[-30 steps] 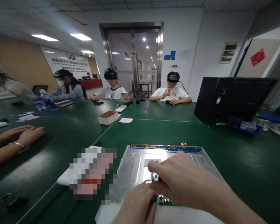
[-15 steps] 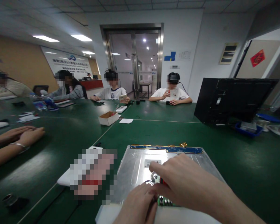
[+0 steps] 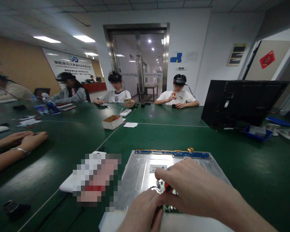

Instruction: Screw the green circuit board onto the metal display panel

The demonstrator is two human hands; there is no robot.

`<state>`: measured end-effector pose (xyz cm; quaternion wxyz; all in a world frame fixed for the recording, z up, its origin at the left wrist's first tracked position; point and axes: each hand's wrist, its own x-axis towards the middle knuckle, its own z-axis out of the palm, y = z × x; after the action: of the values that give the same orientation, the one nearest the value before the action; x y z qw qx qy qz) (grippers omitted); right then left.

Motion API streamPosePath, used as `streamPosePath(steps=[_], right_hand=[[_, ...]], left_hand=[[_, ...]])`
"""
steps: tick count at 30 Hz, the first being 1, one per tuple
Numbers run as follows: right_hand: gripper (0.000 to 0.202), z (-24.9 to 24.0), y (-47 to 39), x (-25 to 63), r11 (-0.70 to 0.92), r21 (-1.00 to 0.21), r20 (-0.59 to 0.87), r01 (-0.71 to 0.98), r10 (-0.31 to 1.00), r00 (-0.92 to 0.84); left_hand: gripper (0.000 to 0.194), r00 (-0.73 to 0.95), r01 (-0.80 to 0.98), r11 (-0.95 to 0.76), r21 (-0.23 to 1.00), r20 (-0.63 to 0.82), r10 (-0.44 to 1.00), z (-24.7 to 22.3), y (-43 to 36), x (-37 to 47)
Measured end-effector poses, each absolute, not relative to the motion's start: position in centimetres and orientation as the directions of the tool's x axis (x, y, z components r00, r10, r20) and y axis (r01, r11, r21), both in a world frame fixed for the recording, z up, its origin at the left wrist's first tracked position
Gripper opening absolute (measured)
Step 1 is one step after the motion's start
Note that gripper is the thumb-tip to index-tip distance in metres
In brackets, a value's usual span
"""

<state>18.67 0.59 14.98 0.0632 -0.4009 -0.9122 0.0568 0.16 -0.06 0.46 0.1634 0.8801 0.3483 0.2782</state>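
A flat silver metal panel lies on the green table in front of me, with a narrow blue circuit board along its far edge. My right hand is closed around a red-and-black screwdriver, mostly hidden by the fingers. Below it, a green circuit board shows partly on the panel's near side. My left hand rests there with fingers bent and pressed together, touching the right fingers; what they pinch is hidden. A white surface lies at the panel's near edge.
Left of the panel lies a white-and-pink blurred item. A black cylindrical part stands lower left, near another person's hands. Farther off are a small white box, a black monitor and a blue tray.
My right hand has shifted slightly, and more of the screwdriver's red handle shows between the fingers. My left hand and the panel stay in place.
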Motion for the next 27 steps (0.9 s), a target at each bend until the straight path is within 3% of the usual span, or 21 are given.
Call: streamPosePath(steps=[4, 7, 13, 20, 24, 27], right_hand=[[0.017, 14.79, 0.72, 18.57, 0.67, -0.093, 0.079, 0.736, 0.742, -0.666], [0.007, 15.07, 0.52, 18.59, 0.69, -0.124, 0.09, 0.713, 0.723, -0.685], [0.02, 15.49, 0.12, 18.7, 0.717, -0.176, 0.081, 0.674, 0.693, -0.717], [0.017, 15.06, 0.78, 18.46, 0.669, -0.13, 0.068, 0.731, 0.742, -0.667], [0.008, 15.15, 0.57, 18.58, 0.69, -0.142, 0.074, 0.71, 0.723, -0.687], [0.014, 15.26, 0.33, 18.66, 0.72, -0.166, 0.087, 0.674, 0.691, -0.717]], left_hand=[[0.021, 0.595, 0.538, -0.691, 0.482, 0.363, 0.717, 0.45, -0.13, 0.1], [0.017, 0.596, 0.543, -0.69, 0.479, 0.359, 0.719, 0.55, -0.2, 0.09], [0.015, 0.587, 0.543, -0.692, 0.476, 0.373, 0.718, 0.75, -0.15, 0.18], [0.027, 0.597, 0.529, -0.692, 0.491, 0.365, 0.715, 0.44, -0.1, 0.09], [0.022, 0.598, 0.522, -0.683, 0.512, 0.352, 0.72, 0.8, -0.19, 0.16], [0.019, 0.592, 0.522, -0.685, 0.508, 0.363, 0.72, 0.99, -0.2, 0.24]])
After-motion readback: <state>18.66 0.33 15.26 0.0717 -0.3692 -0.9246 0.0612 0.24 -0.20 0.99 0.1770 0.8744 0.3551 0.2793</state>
